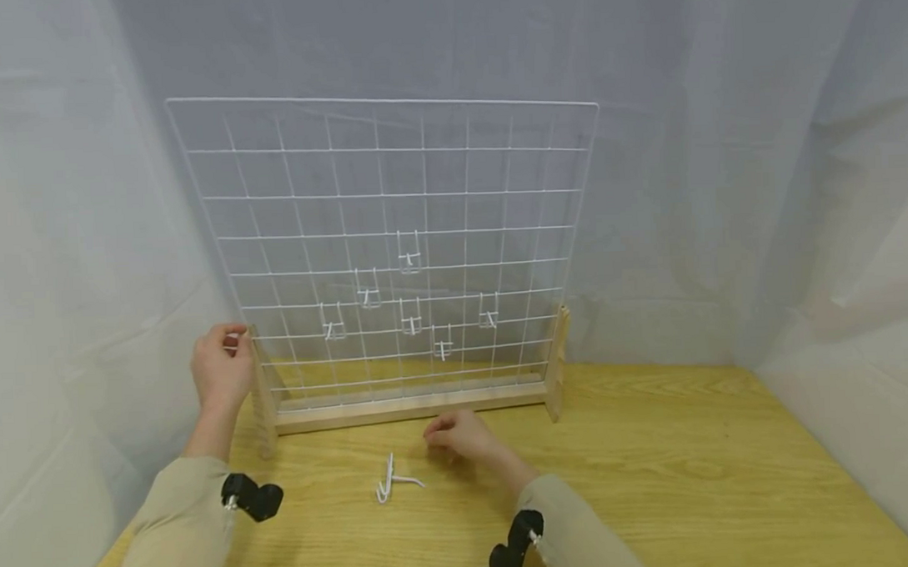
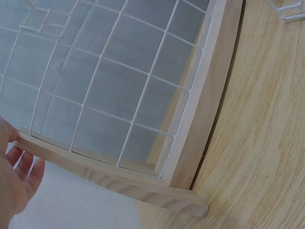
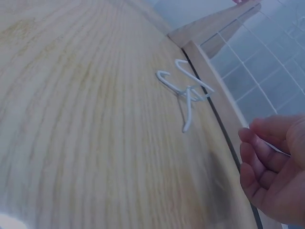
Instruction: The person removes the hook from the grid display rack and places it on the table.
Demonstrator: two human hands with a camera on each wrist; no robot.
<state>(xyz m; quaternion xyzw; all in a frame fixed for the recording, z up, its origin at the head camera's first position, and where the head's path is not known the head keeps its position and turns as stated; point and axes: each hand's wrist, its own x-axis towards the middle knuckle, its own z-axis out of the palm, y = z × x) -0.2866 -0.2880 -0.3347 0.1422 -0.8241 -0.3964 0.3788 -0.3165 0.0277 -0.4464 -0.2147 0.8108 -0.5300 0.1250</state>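
Note:
A white wire grid panel (image 1: pixel 382 194) stands upright in a pale wooden stand (image 1: pixel 413 415). My left hand (image 1: pixel 223 371) pinches the top of the stand's left upright between thumb and forefinger; in the left wrist view its other fingers (image 2: pixel 34 176) curl beside the wood. One loose white wire hook (image 1: pixel 389 478) lies on the table in front of the stand, its prong pointing right. Just right of that hook hovers my right hand (image 1: pixel 467 436), fingers loosely bent and holding nothing. The right wrist view shows the hook (image 3: pixel 188 107) apart from the fingertips.
Several white hooks (image 1: pixel 410 258) hang on the grid's middle and lower wires. The wood-grain table (image 1: pixel 693 459) extends to the right. White cloth (image 1: pixel 721 182) hangs behind and at both sides. A black wrist camera (image 1: pixel 253 497) sits on each sleeve.

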